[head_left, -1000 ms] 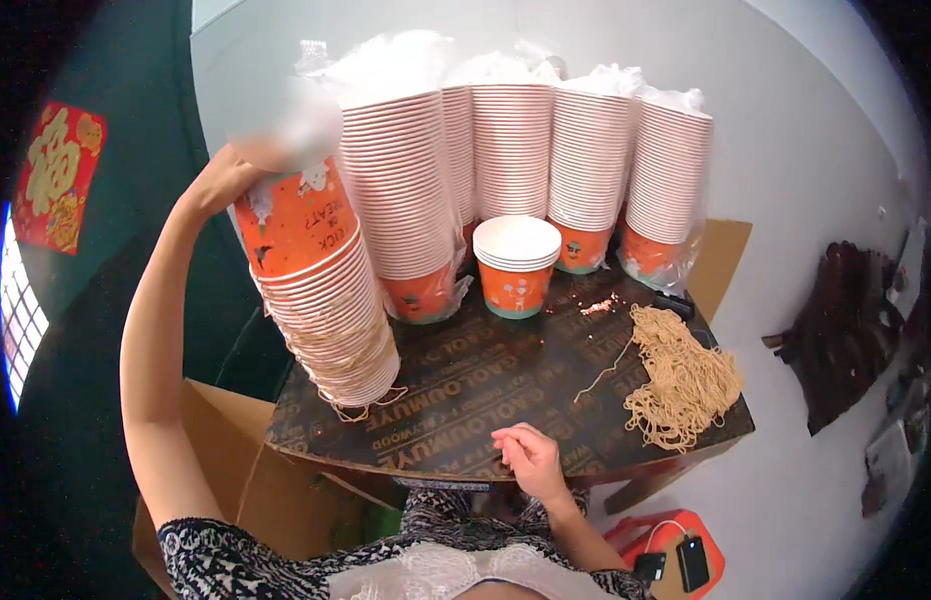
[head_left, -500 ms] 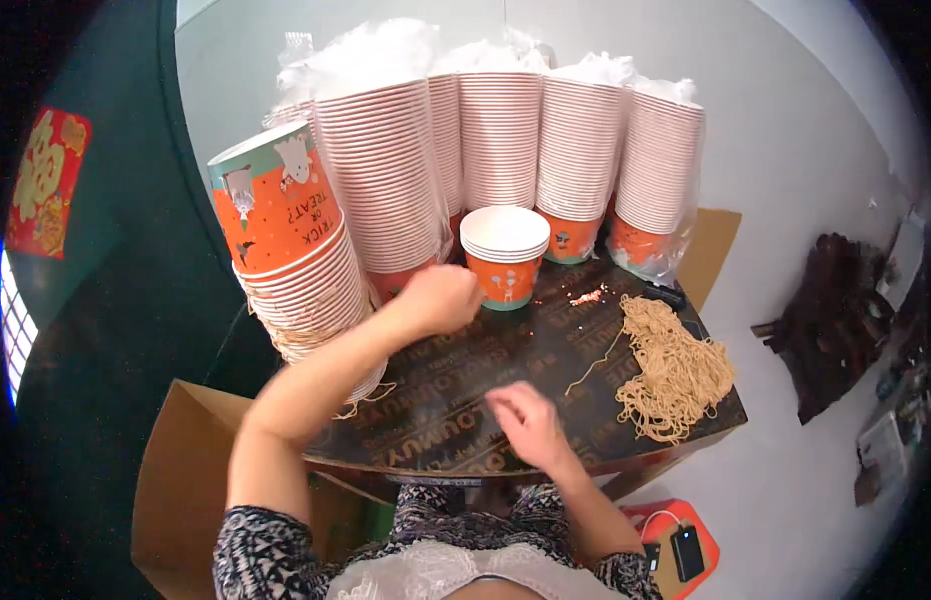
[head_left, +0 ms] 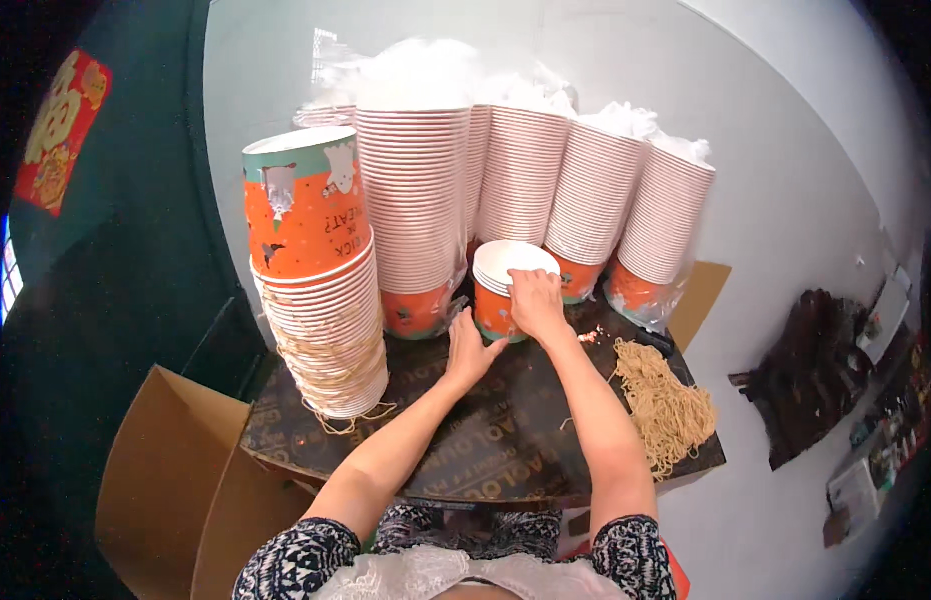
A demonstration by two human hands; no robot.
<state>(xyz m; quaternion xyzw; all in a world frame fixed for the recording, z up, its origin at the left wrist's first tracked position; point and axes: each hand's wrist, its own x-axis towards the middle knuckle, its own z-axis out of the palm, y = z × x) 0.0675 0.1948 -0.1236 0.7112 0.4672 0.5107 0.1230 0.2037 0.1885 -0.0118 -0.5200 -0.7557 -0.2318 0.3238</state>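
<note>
A short stack of orange paper cups [head_left: 493,312] with white rims stands upright on the dark table, around its middle. My right hand [head_left: 537,303] grips this stack on its right side, fingers over the rim and into the top cup. On its left, low down, is my left hand [head_left: 471,352], thumb spread from the fingers, palm toward the cups; whether it touches them is hard to tell. A tall upside-down cup stack [head_left: 315,345], with tan string looped round its rims, stands to the left. At the right lies a tangled heap of tan string [head_left: 663,410].
Behind the short stack rise several tall cup stacks [head_left: 410,190] in clear plastic bags. A dark object [head_left: 653,342] and pinkish crumbs [head_left: 591,336] lie beside the string heap. An open cardboard box [head_left: 175,470] stands left of the table [head_left: 465,455].
My right hand has moved up from the table's front to the short stack and taken hold of it. My left hand has dropped lower beside the stack and opened. The view has shifted.
</note>
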